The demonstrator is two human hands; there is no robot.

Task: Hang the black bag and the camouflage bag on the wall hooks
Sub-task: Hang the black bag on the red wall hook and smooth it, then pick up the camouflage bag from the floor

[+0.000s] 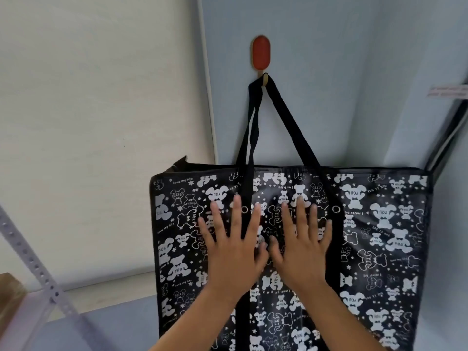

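The black bag [379, 236], printed all over with white bears and small stars, hung from the wall hook [260, 55], a red oval pad with a pale peg at its foot. Both black straps [291, 122] ran up from the bag's top edge and met over that peg, directly below the red pad. The bag lay flat against the pale blue wall [329, 72], well below the hook. Both hands were spread wide, holding nothing, palms pressed on the bag's front panel below the hook. The left hand [234, 252] rested across the left strap band beside a metal eyelet [244, 209]; the right hand [302, 249] lay just beside it, thumbs nearly touching. Left of the hook hung a cream roller blind [101, 122]. Far below and left of the hook, a perforated grey shelf rail [38, 269] crossed the corner. The camouflage bag was out of view.
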